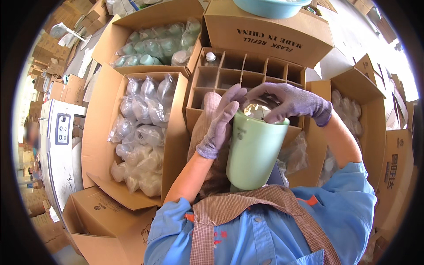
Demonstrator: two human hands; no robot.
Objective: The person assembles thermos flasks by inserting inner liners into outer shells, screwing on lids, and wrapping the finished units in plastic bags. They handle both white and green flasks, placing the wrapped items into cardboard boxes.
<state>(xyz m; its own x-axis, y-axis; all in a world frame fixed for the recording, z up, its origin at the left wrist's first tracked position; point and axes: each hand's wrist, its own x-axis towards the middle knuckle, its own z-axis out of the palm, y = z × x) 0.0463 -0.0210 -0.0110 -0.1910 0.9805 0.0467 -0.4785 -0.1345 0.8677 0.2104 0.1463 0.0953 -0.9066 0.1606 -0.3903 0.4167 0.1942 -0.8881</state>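
Both hands are in grey knit gloves and both forearms come up from the lower edge, bare below rolled blue sleeves. The left hand [219, 121] has its fingers stretched long and laid flat against the upper left side of a pale green flask shell [254, 150], with the fingertips reaching up over the rim, so it's more a steadying press than a tight fist. The right hand [289, 102] arches over the top from the right, fingers curled down around a shiny glass liner [258, 110] sitting in the mouth of the shell; it looks like a loose pinch on the glass, though how firm I can't tell. The shell stands upright, braced against the person's checked apron [247, 207], right in the middle and close to the body. Just beyond the hands is a divided carton [247, 70] with cardboard cells, one far-left cell holding a glass liner. To the left, an open box [143, 128] is full of clear bagged pieces, and farther off another box [157, 44] holds green shells in plastic. On the right there's one more carton [353, 110] with bagged items. A light blue basin [269, 6] sits on a far closed box.
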